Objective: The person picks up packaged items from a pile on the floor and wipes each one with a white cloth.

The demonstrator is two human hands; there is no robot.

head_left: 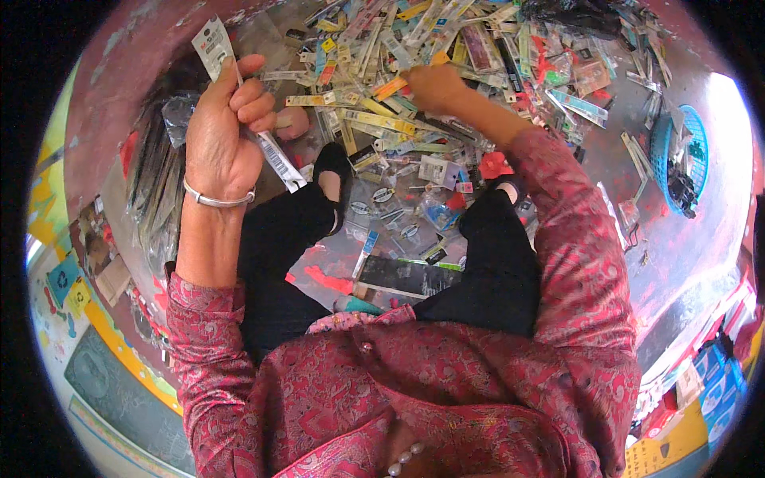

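Observation:
My left hand (pixel 231 131) is raised on the left, its fingers closed around a long narrow plastic packet (pixel 280 163). The packet's grey-white header (pixel 213 46) sticks out above the thumb, and a barcoded end hangs below the fist. Farther off, over the pile, my right hand (pixel 434 88) is closed with the fingertips on an orange strip-shaped packet (pixel 389 88). The undersides of those fingers are hidden. Around that hand lies a heap of slim packets (pixel 382 121) in yellow, white, blue and clear plastic, spread across the floor.
A blue plastic basket (pixel 695 159) with scraps stands at the right. Long dark plastic sleeves (pixel 155 179) lie bundled at the left. Between my black-trousered legs are loose clear packets (pixel 408 231) and a flat dark piece (pixel 410 276). A black bag (pixel 574 16) lies at the far edge.

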